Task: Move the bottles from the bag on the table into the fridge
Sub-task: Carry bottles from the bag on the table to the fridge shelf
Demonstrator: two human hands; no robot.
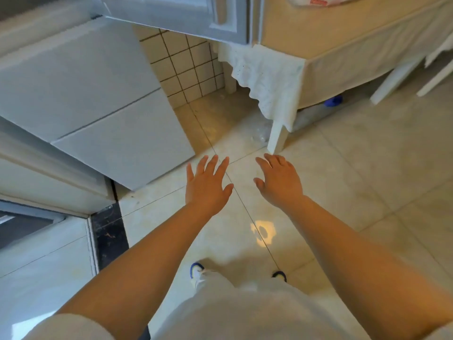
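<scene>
Glossy cream floor tiles (355, 182) fill most of your view, with a bright light reflection on them just ahead of your feet. Your 2 bare arms reach forward and down over that floor. Your left hand (206, 185) has its fingers straight and spread, palm down, holding nothing. Your right hand (279, 180) is beside it, apart from it, fingers relaxed and slightly bent, also holding nothing. Neither hand touches anything.

To your left stands the fridge (85, 94), white, its lower fronts closed, 1 seam line running across them. Above it, at the top of the view, the fridge door (196, 18) hangs swung open toward the table. Behind the fridge you see a wall of small square tiles (186, 67).

To your upper right is the table (343, 33), covered with a pale cloth whose lace edge hangs over the near corner. The bag (318, 0) sits on it at the very top edge of the view, white plastic with a red mark, mostly cut off; you cannot see any bottles in it. Under the table lies a small blue object (333, 101), too blurred to identify. 2 white chair legs (392, 82) slant at the right.
</scene>
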